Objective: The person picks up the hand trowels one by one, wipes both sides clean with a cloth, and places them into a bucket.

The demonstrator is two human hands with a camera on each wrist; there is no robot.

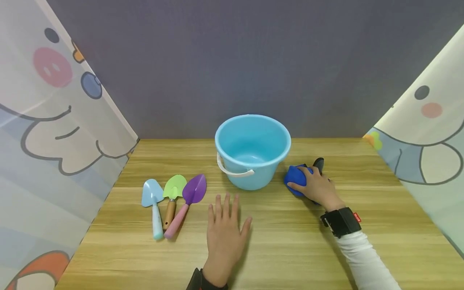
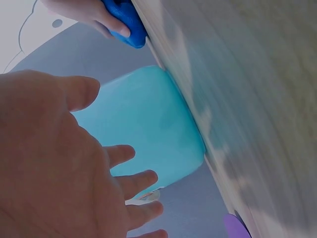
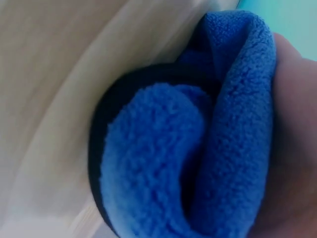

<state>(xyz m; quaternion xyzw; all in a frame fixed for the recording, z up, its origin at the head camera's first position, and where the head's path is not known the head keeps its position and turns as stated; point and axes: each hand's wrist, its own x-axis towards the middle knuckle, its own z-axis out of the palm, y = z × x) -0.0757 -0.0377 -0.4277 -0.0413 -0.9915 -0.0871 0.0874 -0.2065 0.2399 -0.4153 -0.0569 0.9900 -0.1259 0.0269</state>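
Observation:
My right hand grips a bunched, fluffy blue cloth at the right of the light blue bucket. A dark object sticks out behind these fingers; its kind I cannot tell. In the right wrist view the cloth is folded over, with a black curved band along it. My left hand, fingers straight and spread, is in front of the bucket and holds nothing. From the left wrist the bucket's side appears beyond those fingers.
To the left lie three small trowels: a blue one, a green one with a wooden handle and a purple one with a pink handle. The bucket's white handle hangs at its front. A grey wall stands behind the wooden table.

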